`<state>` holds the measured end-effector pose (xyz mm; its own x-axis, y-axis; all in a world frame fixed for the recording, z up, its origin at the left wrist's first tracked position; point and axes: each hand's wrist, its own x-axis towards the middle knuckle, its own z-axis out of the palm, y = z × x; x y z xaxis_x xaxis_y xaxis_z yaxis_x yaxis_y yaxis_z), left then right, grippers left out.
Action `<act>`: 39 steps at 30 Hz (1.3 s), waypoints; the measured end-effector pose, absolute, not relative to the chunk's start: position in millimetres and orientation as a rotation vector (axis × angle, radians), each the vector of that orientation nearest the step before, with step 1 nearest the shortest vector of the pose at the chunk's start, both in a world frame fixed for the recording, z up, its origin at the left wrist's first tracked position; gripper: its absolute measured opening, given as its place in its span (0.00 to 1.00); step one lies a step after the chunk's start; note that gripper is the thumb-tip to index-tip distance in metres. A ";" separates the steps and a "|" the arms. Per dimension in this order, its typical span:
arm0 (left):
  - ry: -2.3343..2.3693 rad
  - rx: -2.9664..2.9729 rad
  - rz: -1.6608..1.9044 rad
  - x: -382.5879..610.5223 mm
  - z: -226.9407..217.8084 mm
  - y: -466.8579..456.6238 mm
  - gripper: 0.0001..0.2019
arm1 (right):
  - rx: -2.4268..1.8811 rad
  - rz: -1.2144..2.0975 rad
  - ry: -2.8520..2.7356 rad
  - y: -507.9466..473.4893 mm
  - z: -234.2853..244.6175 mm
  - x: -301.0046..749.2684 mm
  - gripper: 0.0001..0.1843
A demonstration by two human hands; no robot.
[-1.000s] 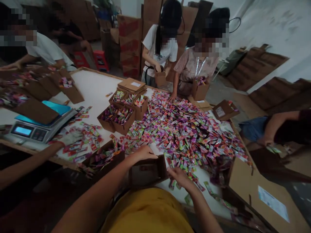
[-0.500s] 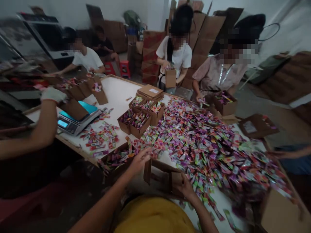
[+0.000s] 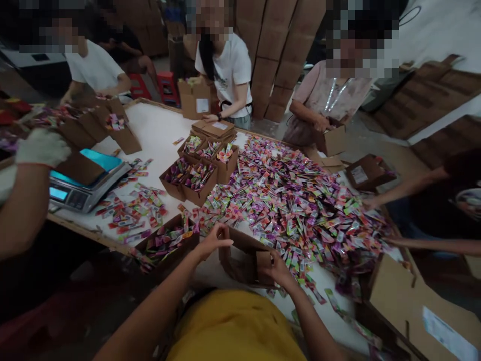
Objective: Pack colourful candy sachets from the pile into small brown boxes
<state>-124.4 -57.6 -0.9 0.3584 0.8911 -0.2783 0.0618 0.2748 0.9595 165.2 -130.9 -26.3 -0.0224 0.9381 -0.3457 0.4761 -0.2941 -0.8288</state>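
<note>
Cardboard box (image 3: 240,263), small and open, at near edge of table (image 3: 158,135), just beside sachet pile (image 3: 300,210). Left hand (image 3: 215,241) pinched on one flap, right hand (image 3: 277,268) clamped on another. Probably light, thin, easy to crush; safer to hold by the walls.

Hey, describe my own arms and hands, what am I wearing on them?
Left arm and right arm are bare, no sleeves in view. Left hand and right hand have no gloves; no watch or ring shows. A mustard-yellow top covers the torso.
</note>
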 end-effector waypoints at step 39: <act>1.101 2.573 -0.093 -94.8 16.2 -135.9 0.48 | -1.518 0.968 -1.503 -144.8 -3.2 131.3 0.05</act>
